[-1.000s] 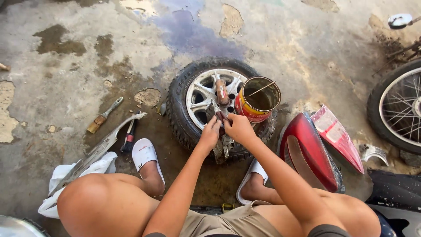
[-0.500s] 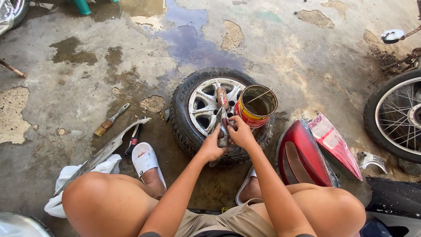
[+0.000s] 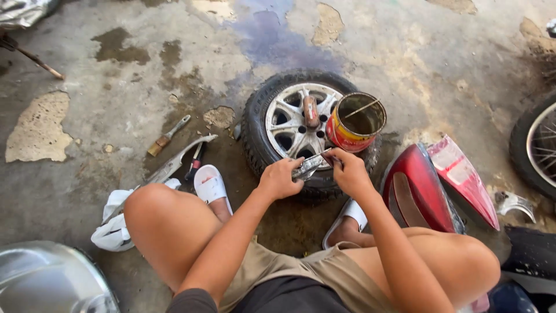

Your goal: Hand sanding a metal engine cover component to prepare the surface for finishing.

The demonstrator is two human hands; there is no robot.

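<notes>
I squat over a small tyre with a silver alloy wheel point(image 3: 289, 124) lying flat on the concrete. My left hand point(image 3: 280, 178) and my right hand point(image 3: 349, 171) both grip a small flattened metal piece point(image 3: 308, 166) held over the tyre's near edge. A red and yellow tin can point(image 3: 354, 123) with a stick in it rests on the tyre's right side. A brown cylindrical part point(image 3: 311, 111) lies on the wheel hub.
A red motorcycle fairing panel point(image 3: 430, 188) lies to the right, next to a spoked wheel point(image 3: 536, 148). At the left lie a wooden-handled brush point(image 3: 167, 136), a grey plastic strip point(image 3: 176, 162), a screwdriver point(image 3: 195, 161) and a white rag point(image 3: 116, 223). My white sandals point(image 3: 211, 185) flank the tyre.
My view has shifted, so the tyre sits higher and more central. Both hands have drawn back from the wheel hub to the tyre's near edge, still holding the metal piece.
</notes>
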